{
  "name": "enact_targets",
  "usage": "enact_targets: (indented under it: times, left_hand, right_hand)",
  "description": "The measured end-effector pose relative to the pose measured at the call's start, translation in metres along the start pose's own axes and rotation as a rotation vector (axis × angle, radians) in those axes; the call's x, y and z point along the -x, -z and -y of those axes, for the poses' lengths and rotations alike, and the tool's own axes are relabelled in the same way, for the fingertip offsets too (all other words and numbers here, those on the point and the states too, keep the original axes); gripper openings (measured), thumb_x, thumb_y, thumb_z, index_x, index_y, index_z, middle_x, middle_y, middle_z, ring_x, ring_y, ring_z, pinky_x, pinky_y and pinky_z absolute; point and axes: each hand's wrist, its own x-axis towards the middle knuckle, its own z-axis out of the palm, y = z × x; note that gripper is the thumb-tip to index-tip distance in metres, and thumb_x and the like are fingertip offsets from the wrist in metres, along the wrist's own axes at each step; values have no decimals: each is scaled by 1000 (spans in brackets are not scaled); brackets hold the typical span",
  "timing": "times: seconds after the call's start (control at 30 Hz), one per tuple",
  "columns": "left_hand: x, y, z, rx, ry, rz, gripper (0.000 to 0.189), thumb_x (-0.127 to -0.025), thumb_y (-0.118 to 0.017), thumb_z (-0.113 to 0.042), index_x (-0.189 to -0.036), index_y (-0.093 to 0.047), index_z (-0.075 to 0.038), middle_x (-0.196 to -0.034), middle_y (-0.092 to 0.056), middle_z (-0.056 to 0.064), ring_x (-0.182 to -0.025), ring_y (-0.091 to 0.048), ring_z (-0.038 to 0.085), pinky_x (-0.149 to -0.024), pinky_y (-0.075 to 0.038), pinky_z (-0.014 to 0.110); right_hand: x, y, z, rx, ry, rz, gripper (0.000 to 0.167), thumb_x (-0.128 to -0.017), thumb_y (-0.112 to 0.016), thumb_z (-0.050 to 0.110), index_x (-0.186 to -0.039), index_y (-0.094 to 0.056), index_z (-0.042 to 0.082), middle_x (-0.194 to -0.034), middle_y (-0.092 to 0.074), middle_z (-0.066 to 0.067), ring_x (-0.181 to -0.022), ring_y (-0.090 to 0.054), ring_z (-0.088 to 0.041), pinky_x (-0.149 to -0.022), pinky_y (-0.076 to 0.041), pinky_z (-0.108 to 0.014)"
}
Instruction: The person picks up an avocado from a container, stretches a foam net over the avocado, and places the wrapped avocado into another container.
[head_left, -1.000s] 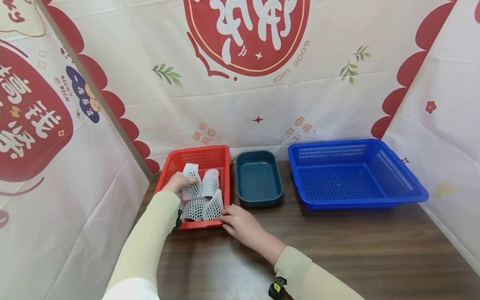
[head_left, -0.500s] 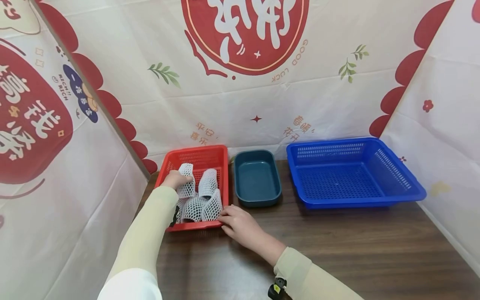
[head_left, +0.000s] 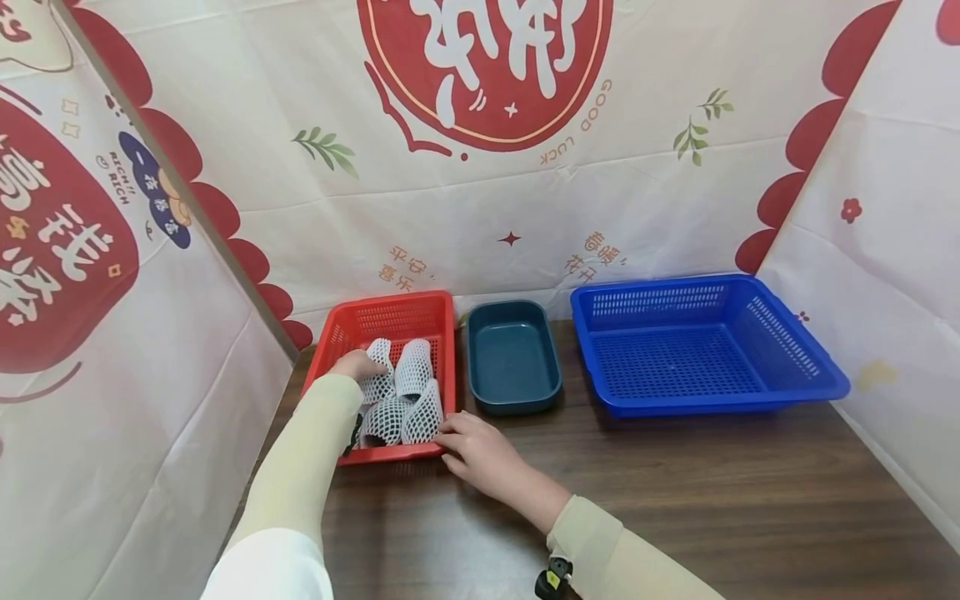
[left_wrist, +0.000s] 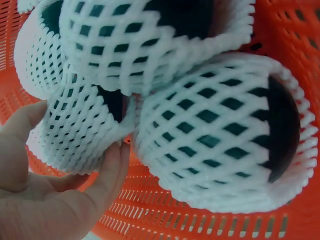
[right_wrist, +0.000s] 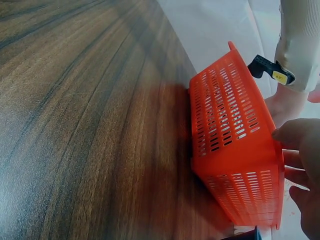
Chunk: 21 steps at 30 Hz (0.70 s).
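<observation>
My left hand [head_left: 358, 365] reaches into the red basket [head_left: 381, 452] and holds a dark round thing in a white foam net sleeve [head_left: 377, 377]. In the left wrist view, thumb and fingers sit on either side of that foam net sleeve [left_wrist: 80, 125]. Several more net-wrapped dark things [left_wrist: 215, 130] lie against it, smooth dark ends showing at the sleeves' openings; their kind is unclear. My right hand [head_left: 483, 457] holds the basket's near right corner. Up close, its thumb [right_wrist: 290, 134] presses the rim, with other fingers just behind the basket's edge.
A dark teal tray [head_left: 513, 398] stands just right of the red basket. Farther right is a large blue basket [head_left: 675, 408] with slotted sides. The wooden table [head_left: 637, 500] is bounded by printed cloth walls [head_left: 480, 208] at the back and sides.
My left hand first shifts slightly left with the net-wrapped thing, then lowers it among the others. The right hand stays at the basket corner.
</observation>
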Motion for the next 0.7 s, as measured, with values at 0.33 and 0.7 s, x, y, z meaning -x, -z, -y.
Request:
enact_targets:
  times: [0.33, 0.7]
  left_hand:
    - [2, -5, -8, -92, -26, -28, 41, -91, -67, -20, -120, -60, 7, -108, -62, 19, -95, -56, 30, -92, -48, 47]
    - [-2, 0, -6, -98, -59, -67, 39, -88, -69, -17, -118, -62, 5, -106, -63, 19, -92, -57, 31, -88, -50, 48]
  right_hand:
    - [1, -2, 1, -8, -18, 18, 27, -88, -72, 16, -114, -73, 8, -116, -63, -3, -114, -54, -19, -100, -43, -32]
    - [1, 0, 2, 2, -33, 43, 28, -90, -71, 19, -116, -72, 9, -118, -62, -4, -119, -53, -21, -104, -40, -35]
